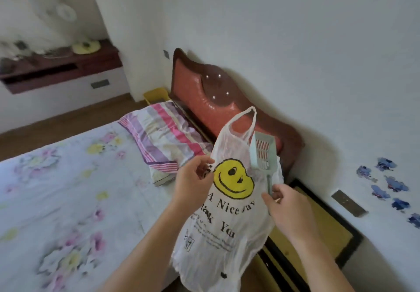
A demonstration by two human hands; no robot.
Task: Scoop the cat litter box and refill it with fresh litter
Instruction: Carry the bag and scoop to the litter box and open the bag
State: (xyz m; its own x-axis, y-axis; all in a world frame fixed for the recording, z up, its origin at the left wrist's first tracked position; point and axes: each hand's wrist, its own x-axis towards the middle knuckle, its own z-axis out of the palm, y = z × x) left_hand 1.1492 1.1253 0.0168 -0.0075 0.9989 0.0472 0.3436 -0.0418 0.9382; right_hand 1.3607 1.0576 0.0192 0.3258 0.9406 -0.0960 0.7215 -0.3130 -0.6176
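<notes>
A thin white plastic bag (223, 226) with a yellow smiley face hangs in front of me over the bed's right edge. My left hand (193, 180) pinches the bag's left rim. My right hand (287, 210) grips the handle of a pale blue slotted litter scoop (262, 153) together with the bag's right side; the scoop head points up, next to the bag's handle loop. A yellow tray (156, 94) that may be the litter box sits on the floor beside the headboard, far from both hands.
A bed with a floral sheet (68, 189) and a striped pillow (163, 135) fills the left. A red padded headboard (218, 103) leans on the white wall. A yellow bedside cabinet (327, 235) stands at the right, under my right arm. A dark shelf (61, 69) is far left.
</notes>
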